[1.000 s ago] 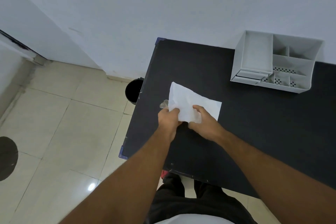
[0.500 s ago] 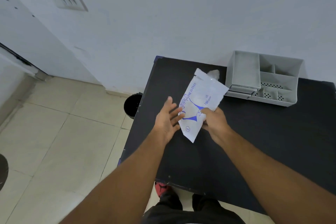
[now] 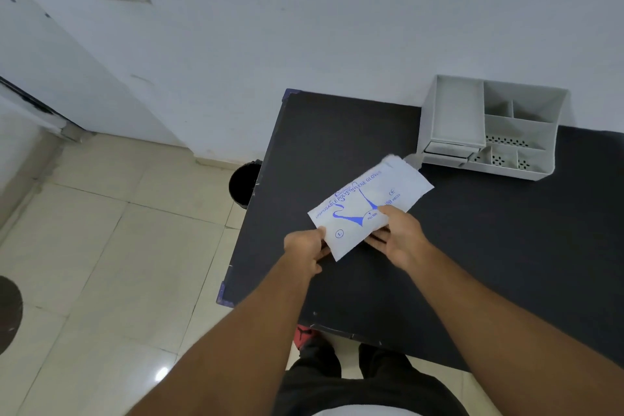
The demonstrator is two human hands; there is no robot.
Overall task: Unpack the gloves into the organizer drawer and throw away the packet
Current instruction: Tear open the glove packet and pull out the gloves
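A white glove packet (image 3: 366, 204) with blue print hangs above the black table (image 3: 472, 246), printed side up. My left hand (image 3: 305, 248) pinches its near left corner. My right hand (image 3: 396, 235) grips its near edge with the thumb on top. A bit of clear plastic glove (image 3: 412, 159) pokes out of the packet's far end. The grey organizer (image 3: 489, 132) stands at the table's back, by the wall, with its shut drawer (image 3: 449, 149) low at the front left.
A black bin (image 3: 243, 184) stands on the tiled floor beside the table's left edge. The white wall runs right behind the table. My legs and a red shoe (image 3: 305, 336) show under the near edge.
The packet has been flipped from blank side to printed side and turned lengthwise toward the organizer. My left hand let go half a second ago and now pinches the corner again.
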